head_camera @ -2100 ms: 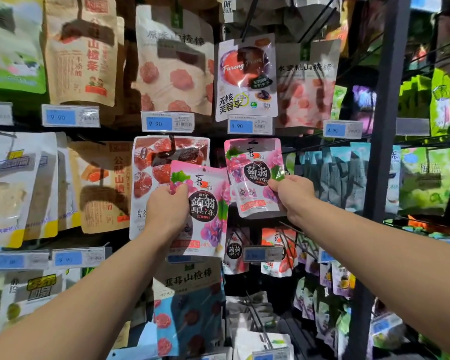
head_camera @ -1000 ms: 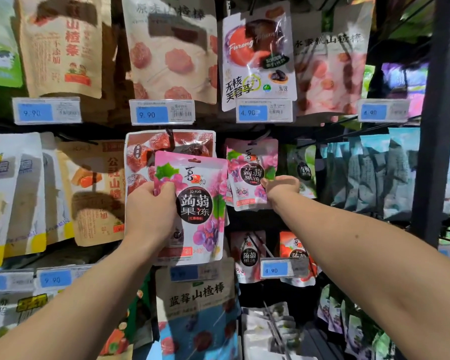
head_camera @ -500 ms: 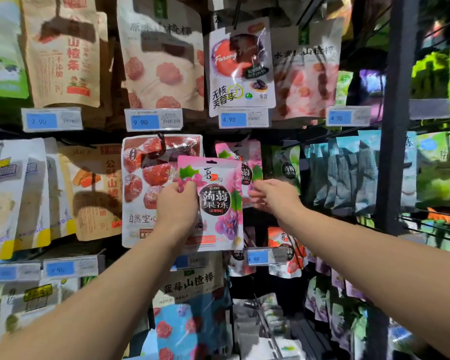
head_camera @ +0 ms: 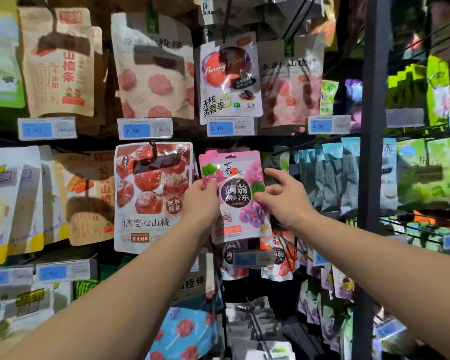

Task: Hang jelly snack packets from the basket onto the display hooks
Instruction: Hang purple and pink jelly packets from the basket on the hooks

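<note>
Gripping a glossy pink plastic jelly packet (head_camera: pixel 238 196) just right of a red-printed pouch (head_camera: pixel 151 198) was the left hand (head_camera: pixel 202 203); the right hand (head_camera: pixel 283 201) spread its fingers loosely.

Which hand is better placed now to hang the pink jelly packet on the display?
Left. The left hand grips the pink jelly packet by its left edge, held up at the shelf. The right hand is open at the packet's right edge, not gripping it.
</note>
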Motion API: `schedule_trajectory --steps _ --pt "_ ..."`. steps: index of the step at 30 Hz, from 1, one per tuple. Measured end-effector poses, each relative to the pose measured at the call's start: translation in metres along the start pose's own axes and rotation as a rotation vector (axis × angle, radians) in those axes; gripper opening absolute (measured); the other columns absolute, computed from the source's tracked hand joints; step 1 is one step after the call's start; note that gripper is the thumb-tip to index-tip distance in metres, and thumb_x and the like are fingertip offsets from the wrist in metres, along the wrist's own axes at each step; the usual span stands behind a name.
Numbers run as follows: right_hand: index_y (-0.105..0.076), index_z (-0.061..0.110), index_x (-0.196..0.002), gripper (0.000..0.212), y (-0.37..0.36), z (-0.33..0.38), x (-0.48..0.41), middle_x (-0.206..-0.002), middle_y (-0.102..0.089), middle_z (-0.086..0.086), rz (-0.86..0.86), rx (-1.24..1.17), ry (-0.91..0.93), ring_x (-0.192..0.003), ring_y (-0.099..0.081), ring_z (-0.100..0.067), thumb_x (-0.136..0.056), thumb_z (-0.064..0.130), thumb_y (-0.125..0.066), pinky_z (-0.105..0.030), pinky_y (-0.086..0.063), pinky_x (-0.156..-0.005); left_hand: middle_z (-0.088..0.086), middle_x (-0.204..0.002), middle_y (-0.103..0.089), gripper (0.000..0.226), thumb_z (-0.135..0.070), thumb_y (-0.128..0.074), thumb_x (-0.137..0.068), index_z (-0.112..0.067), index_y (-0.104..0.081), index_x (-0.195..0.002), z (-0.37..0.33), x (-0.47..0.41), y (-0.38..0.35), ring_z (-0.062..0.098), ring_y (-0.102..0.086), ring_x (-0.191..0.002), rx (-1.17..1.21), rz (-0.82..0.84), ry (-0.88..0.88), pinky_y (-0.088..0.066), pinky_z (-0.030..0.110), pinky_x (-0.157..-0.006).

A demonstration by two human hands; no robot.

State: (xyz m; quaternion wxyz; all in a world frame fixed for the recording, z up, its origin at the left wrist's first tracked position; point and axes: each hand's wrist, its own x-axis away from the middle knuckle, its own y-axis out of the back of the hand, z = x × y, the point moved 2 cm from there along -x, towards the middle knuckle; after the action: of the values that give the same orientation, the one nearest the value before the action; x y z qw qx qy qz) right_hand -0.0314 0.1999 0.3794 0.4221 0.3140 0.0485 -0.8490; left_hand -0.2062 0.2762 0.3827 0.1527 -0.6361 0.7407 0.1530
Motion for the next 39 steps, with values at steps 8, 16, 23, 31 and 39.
schedule_trajectory --steps 8,16,23,31,39 --pt "-0.055 0.017 -0.141 0.059 0.005 0.005 -0.019 -0.09 -0.075 -0.016 -0.099 -0.041 -0.007 -0.089 -0.075 -0.03 -0.088 0.004 -0.076 -0.049 -0.06 -0.09 0.014 -0.095 -0.077 0.025 -0.026 -0.057 -0.098 -0.003 -0.067 -0.1 -0.015 -0.012 -0.003 0.038 -0.073 -0.094 0.071 0.122 -0.041 -0.058 0.061 -0.087" --pt "-0.056 0.01 -0.138 0.055 0.0 0.005 -0.035 -0.091 -0.075 -0.013 -0.126 -0.118 -0.044 -0.087 -0.075 -0.026 -0.088 0.0 -0.075 -0.045 -0.062 -0.084 0.012 -0.094 -0.076 0.025 -0.019 -0.055 -0.102 0.002 -0.069 -0.102 -0.028 -0.022 -0.007 0.024 -0.073 -0.082 0.032 0.069 -0.064 -0.06 0.039 -0.07" --pt "-0.059 0.01 -0.133 0.049 0.001 -0.004 -0.041 -0.09 -0.075 -0.013 -0.128 -0.108 -0.072 -0.083 -0.076 -0.023 -0.087 0.0 -0.076 -0.038 -0.062 -0.075 0.016 -0.087 -0.075 0.027 -0.019 -0.059 -0.1 0.006 -0.068 -0.093 -0.021 -0.032 -0.014 0.022 -0.068 -0.069 -0.013 0.038 -0.07 -0.052 0.034 -0.059" --pt "-0.062 0.012 -0.123 0.037 -0.001 -0.008 -0.039 -0.081 -0.073 -0.008 -0.14 -0.081 -0.044 -0.076 -0.074 -0.017 -0.089 0.001 -0.074 -0.027 -0.057 -0.067 0.02 -0.092 -0.073 0.026 -0.022 -0.059 -0.096 0.003 -0.065 -0.099 -0.008 -0.039 -0.02 0.037 -0.072 -0.084 -0.014 -0.02 -0.064 -0.06 0.056 -0.076" --pt "-0.047 0.022 -0.125 0.046 -0.008 -0.021 -0.03 -0.101 -0.065 0.003 -0.205 0.069 0.107 -0.083 -0.067 -0.011 -0.09 0.017 -0.076 -0.028 -0.055 -0.081 -0.004 -0.152 -0.02 0.088 -0.02 -0.071 -0.084 -0.027 -0.017 -0.153 0.033 -0.011 -0.03 0.017 -0.049 -0.12 -0.377 -0.026 -0.38 -0.046 0.034 -0.098"
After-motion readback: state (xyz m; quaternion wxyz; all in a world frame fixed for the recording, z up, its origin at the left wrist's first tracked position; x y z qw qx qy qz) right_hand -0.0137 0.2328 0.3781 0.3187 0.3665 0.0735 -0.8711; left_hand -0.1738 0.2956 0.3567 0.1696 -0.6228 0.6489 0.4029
